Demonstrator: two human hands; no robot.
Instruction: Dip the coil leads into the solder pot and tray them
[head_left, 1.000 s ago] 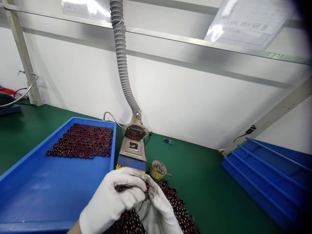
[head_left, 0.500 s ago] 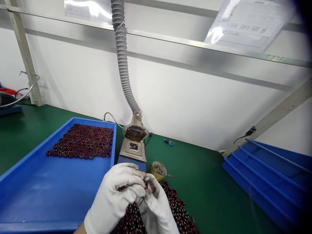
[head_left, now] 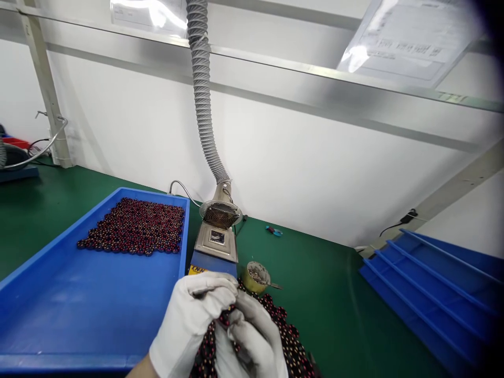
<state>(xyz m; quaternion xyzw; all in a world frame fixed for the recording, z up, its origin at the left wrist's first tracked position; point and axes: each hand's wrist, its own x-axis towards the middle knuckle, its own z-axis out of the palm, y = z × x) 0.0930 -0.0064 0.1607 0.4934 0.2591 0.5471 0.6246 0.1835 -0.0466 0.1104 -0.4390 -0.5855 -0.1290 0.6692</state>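
Observation:
My left hand (head_left: pixel 197 317), in a white glove, is closed with its fingers curled at the lower middle of the view. Against it rests my right hand (head_left: pixel 260 333), gloved too, with smudged fingertips bent inward. Between the fingertips of both hands a small round black part with red and gold specks (head_left: pixel 226 316) shows in part; the fingers cover the rest. Many like parts (head_left: pixel 293 341) lie packed together on the green table beneath and right of my hands. Just beyond stands a blue device with a square metal top (head_left: pixel 216 247).
A blue tray (head_left: pixel 98 299) on the left holds rows of similar round parts (head_left: pixel 137 226). Above the metal top hangs a hood on a grey hose (head_left: pixel 202 89). A yellow cup (head_left: pixel 254 281) with a handled tool, small blue pliers (head_left: pixel 274 231) and stacked blue trays (head_left: pixel 425 294) are rightward.
Both hands have shifted slightly down, and the right fingers have curled over further. A yellow label on the blue device now shows beyond the left hand. The view has moved slightly.

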